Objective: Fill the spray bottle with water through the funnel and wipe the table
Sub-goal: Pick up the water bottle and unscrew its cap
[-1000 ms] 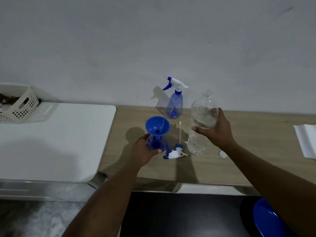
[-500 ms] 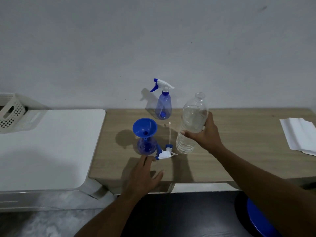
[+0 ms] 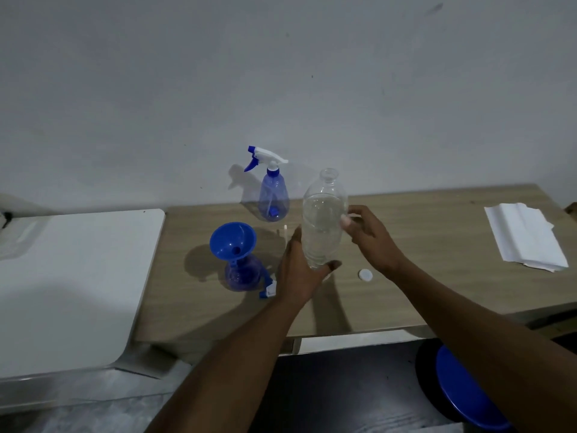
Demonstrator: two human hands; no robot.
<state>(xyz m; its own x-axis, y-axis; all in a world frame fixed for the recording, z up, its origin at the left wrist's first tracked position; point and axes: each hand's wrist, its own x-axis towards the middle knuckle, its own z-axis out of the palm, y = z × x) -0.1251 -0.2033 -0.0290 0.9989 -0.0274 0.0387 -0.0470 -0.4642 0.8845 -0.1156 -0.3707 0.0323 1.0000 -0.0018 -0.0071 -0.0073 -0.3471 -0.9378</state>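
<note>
Left hand (image 3: 299,270): a second ago we had it wrapped around the blue spray bottle under the blue plastic funnel (image 3: 233,240); half a second ago it lay flat near the table edge; now it cups the bottom of the clear plastic water bottle (image 3: 323,223).
Right hand (image 3: 371,237): we gripped the water bottle's middle before; now its fingers are loosened at the bottle's right side, thumb touching.
Water bottle: earlier standing tilted on the wooden table (image 3: 421,254); now we hold it upright, its base lifted into our left palm.
</note>
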